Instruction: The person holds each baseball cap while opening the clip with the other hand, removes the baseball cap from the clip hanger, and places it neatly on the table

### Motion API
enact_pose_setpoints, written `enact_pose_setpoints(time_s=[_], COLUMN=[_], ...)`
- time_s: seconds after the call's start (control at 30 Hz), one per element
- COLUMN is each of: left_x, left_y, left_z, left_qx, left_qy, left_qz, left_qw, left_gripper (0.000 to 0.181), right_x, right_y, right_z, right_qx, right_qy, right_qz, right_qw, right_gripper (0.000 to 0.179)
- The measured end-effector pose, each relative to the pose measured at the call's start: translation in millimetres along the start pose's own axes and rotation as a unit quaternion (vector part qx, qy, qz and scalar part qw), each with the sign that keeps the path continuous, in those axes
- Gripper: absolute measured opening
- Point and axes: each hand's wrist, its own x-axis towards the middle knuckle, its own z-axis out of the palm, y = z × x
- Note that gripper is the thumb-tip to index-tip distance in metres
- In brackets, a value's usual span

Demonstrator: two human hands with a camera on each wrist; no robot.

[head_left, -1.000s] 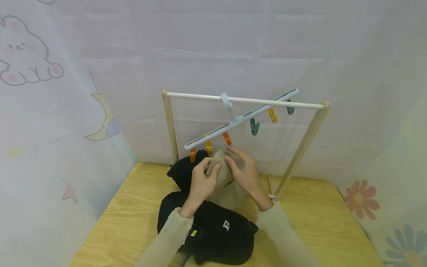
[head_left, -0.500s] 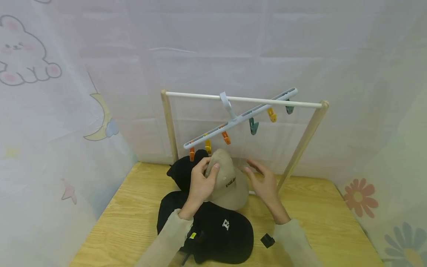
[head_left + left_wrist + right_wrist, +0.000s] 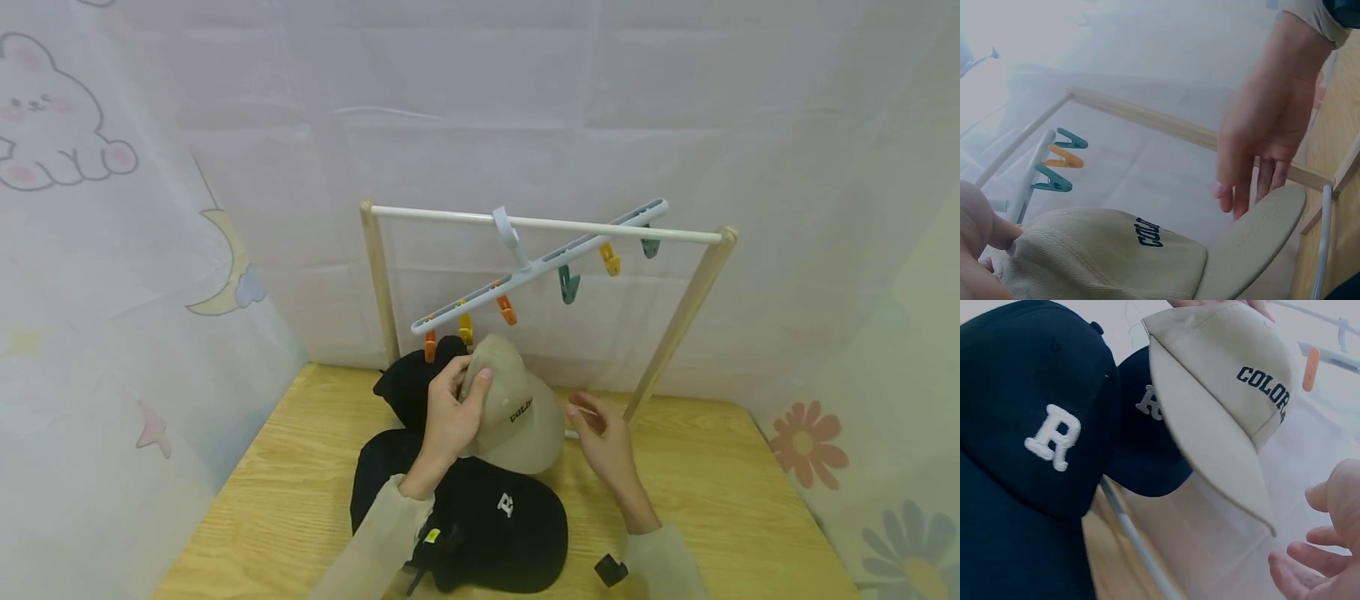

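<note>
A beige baseball cap [image 3: 495, 392] with dark lettering is held up by my left hand [image 3: 450, 417], which pinches its crown between thumb and fingers. In the left wrist view its brim [image 3: 1254, 250] points toward my right hand. That right hand [image 3: 606, 442] hovers beside the brim with fingers loosely bent and nothing in them; a small gap separates it from the cap in the right wrist view. Below lies a black cap [image 3: 525, 533] with a white R. Another black cap [image 3: 408, 392] sits behind my left hand, partly hidden.
A pale blue hanger [image 3: 528, 271] hangs slanted on the white bar [image 3: 622, 229] of a wooden-legged rack. Orange, yellow and green clips, such as a green clip [image 3: 569, 285], dangle from it, low on the left. The wooden table [image 3: 720, 500] meets printed curtains.
My right hand has let go of the beige cap's top and moved right and down. The left hand keeps its grip, and the cap's front and brim now show more fully.
</note>
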Motion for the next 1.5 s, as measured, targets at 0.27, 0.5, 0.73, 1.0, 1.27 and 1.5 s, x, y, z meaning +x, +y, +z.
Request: enact_pose_setpoints(time_s=[0.27,0.5,0.73,1.0,1.27,1.5], left_x=[-5.4,-9.7,-14.6,-17.2,-23.0,-27.3], left_y=[0.3,-0.2,0.2,2.4,8.8,21.2], left_z=[-1.1,-0.5,1.0,0.1,-3.4,-6.5], left_qx=[-0.018,-0.031,-0.045,-0.048,-0.065,-0.072], left_qy=[0.0,-0.005,-0.009,-0.02,-0.052,-0.091], left_qz=[-0.015,-0.029,-0.038,-0.046,-0.078,-0.11], left_qw=[0.9997,0.9991,0.9982,0.9976,0.9934,0.9871], left_gripper=[0.025,0.026,0.026,0.025,0.024,0.026], right_x=[-17.1,-25.9,-29.9,-32.5,-38.4,-43.7], right_y=[5.9,8.4,6.6,-0.9,-3.8,-4.6], right_z=[7.2,8.5,3.5,-5.4,-15.9,-25.5], right_qx=[0.085,0.137,0.186,0.189,0.192,0.19], right_qy=[-0.043,-0.064,-0.08,-0.081,-0.077,-0.081], right_qz=[0.101,0.154,0.169,0.171,0.177,0.175], right_qw=[0.9903,0.9764,0.9647,0.9635,0.9622,0.9627], right_gripper=[0.053,0.052,0.049,0.05,0.047,0.044])
